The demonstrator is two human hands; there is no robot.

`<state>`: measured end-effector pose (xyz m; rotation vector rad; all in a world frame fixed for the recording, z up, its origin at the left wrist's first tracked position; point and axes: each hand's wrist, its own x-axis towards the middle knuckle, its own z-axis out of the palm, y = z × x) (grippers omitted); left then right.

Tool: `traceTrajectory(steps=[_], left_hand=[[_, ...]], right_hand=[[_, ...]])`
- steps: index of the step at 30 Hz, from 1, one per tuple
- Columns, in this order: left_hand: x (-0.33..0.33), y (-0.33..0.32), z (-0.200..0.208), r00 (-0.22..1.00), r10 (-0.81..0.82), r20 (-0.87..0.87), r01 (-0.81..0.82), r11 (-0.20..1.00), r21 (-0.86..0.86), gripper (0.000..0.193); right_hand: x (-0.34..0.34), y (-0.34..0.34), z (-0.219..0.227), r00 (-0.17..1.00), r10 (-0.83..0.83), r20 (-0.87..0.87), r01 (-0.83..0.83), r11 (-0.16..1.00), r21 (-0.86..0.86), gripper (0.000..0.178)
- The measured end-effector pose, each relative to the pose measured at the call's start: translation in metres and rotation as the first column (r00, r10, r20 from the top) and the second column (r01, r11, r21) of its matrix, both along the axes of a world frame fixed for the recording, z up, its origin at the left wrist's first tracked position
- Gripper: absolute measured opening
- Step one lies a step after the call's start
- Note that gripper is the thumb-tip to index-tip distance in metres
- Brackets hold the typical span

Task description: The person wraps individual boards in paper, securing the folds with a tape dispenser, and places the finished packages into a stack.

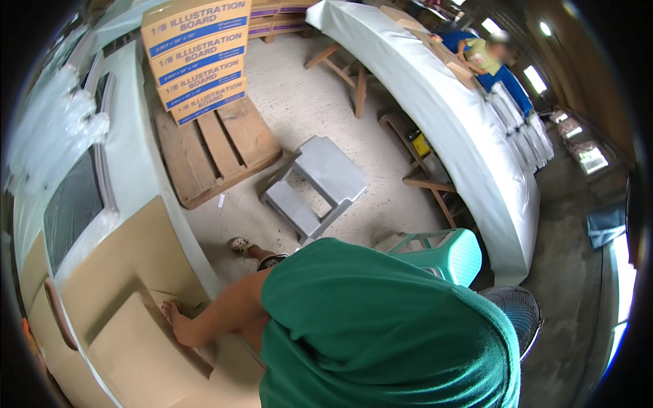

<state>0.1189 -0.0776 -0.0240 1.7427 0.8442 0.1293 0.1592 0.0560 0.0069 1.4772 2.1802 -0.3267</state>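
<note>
My right arm comes out of a green sleeve (381, 326) and reaches left across a brown cardboard box (136, 347). Beside a raised panel of the box, my right hand (178, 323) rests against the cardboard with its fingers stretched out, gripping nothing I can see. A little skin shows under the right forearm, but my left hand cannot be made out. Behind the hand stands a wide tan cardboard flap (146, 245). Plastic-wrapped dark panels (75, 204) lie farther along the pale work table (129, 136).
Cartons (197, 61) are stacked on a wooden pallet (255, 132). On the floor stand a grey step stool (330, 166) and a green plastic stool (466, 258). A black fan (517, 313) is close behind me. Across the aisle, a person (483, 54) is at a white-covered table (435, 102).
</note>
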Motion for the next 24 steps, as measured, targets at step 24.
traceTrajectory(steps=[24], left_hand=[[0.011,0.158,0.044,0.451,0.633,-0.629,0.154,0.639,0.753,0.083]], right_hand=[[0.108,-0.028,-0.023,0.135,-0.579,-0.804,0.66,0.658,-0.362,0.035]])
